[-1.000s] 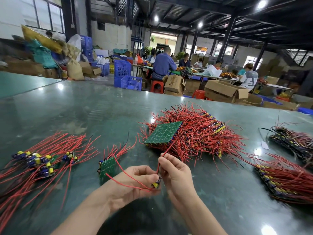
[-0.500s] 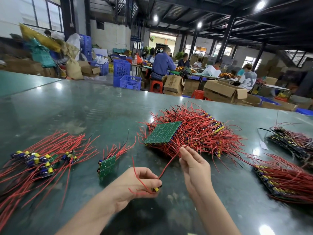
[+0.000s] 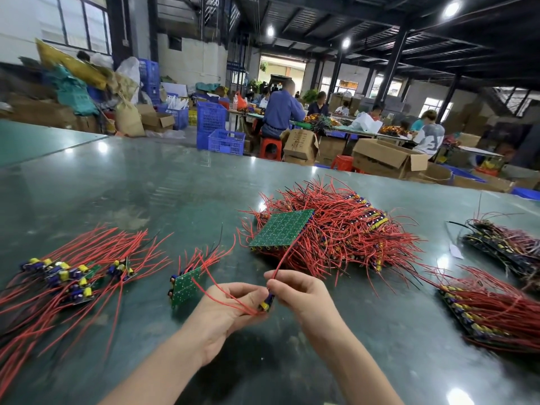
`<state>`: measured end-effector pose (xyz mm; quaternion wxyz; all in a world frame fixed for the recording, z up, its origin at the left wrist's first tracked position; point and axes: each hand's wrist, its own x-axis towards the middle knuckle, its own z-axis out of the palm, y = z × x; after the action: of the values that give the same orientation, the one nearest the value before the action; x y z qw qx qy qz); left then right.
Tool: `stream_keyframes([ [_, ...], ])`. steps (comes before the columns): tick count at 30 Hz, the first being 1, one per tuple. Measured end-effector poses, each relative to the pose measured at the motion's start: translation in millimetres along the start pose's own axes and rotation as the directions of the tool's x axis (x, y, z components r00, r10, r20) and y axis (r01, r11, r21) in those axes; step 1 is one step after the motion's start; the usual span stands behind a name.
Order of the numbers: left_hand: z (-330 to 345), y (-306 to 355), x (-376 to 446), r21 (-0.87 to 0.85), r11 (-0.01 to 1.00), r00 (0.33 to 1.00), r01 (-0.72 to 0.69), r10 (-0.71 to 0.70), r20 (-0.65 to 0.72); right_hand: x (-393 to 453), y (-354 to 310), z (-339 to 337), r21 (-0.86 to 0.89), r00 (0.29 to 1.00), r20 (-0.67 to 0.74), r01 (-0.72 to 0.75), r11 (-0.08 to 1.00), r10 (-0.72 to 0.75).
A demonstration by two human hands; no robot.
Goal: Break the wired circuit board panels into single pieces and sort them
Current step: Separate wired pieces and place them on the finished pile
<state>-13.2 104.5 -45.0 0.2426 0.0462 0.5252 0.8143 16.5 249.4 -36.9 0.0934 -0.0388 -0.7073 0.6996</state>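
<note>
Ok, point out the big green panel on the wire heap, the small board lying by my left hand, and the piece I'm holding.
Big green panel [image 3: 282, 228], head view: middle of its bare face.
Small board [image 3: 186, 287], head view: centre of its green face.
Held piece [image 3: 266, 304], head view: its yellow and blue end between both hands.

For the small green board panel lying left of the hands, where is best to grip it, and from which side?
Probably pinch the small green board panel by its bare near-right edge, coming from the right. Its components line the left edge and its red wires fan off the far end, so that edge looks free.

Left hand [image 3: 230, 305] and right hand [image 3: 301, 293] close together, fingers curled, pinching
</note>
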Motion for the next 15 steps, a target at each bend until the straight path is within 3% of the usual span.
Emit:
stream_keyframes([
  [9,2.0,1.4,-1.4,0.047,0.998,0.999,0.033,-0.035,0.028,-3.1,3.7,8.1,-0.221,0.960,-0.156,0.194,0.956,-0.231],
  [15,-0.1,4.4,-1.5,0.054,0.996,0.997,0.066,-0.068,0.043,-0.7,-1.1,3.5,-0.075,0.968,-0.154,0.187,0.979,-0.197],
])
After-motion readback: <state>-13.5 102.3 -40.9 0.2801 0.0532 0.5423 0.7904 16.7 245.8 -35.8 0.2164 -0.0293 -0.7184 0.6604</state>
